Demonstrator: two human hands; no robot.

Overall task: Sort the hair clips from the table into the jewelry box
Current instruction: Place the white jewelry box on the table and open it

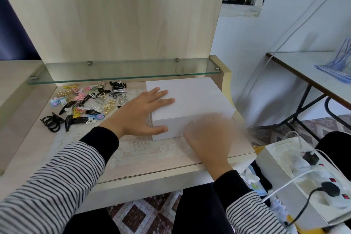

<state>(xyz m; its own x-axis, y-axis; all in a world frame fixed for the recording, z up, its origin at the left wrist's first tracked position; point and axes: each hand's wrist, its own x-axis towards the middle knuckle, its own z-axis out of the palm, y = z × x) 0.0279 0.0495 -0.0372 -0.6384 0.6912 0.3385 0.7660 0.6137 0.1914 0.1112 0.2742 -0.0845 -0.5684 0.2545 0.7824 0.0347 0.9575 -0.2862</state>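
The white jewelry box (190, 104) stands closed on the right part of the worktop (22, 135), partly on a lace mat (144, 148), beneath a glass shelf (121, 71). The hair clips (83, 103) lie in a loose heap on the worktop to the left of the box, apart from it; black, pink, blue and gold-coloured pieces are mixed together, some overlapping. The left hand (140, 114) is spread flat and wide, fingers on the lid's left edge and thumb against the front left corner, gripping nothing. The right hand (209, 137) is at the front face of the box near a small metal fitting; it is motion-blurred, so whether it is spread or closed cannot be determined. Both forearms wear black cuffs under striped sleeves (57, 176).
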